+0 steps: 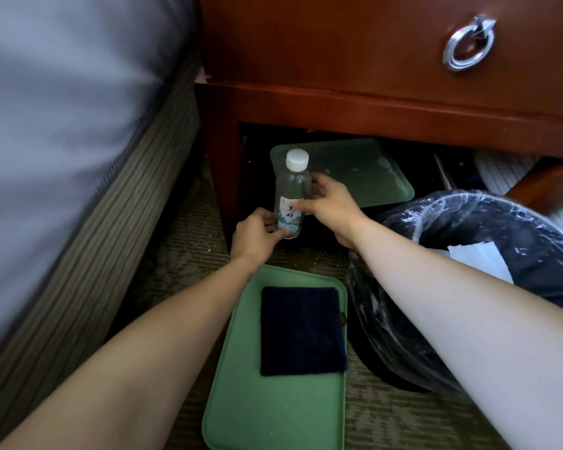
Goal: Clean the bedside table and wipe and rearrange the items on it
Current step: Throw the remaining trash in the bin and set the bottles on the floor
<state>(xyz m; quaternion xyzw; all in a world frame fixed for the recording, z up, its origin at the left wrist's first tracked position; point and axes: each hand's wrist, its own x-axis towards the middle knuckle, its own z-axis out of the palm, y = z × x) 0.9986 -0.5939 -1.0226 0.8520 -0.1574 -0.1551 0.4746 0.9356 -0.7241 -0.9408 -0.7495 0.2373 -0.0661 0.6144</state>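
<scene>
Table (371, 102): top cut off, I see only the drawer front (322, 43). Bin (507, 228) at right, partly behind forearm (452, 306). Tray (238, 394) on floor carries cloth (303, 329); second tray (361, 167) half under table. Bottle (291, 193) upright between trays: left hand (254, 238) pinches base, right hand (330, 206) curls round label.

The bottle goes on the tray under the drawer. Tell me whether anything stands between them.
Nothing visible does. The left hand and right hand hold the bottle at the near left corner of the tray, which bears only specks. The bin stands off to the right.
</scene>
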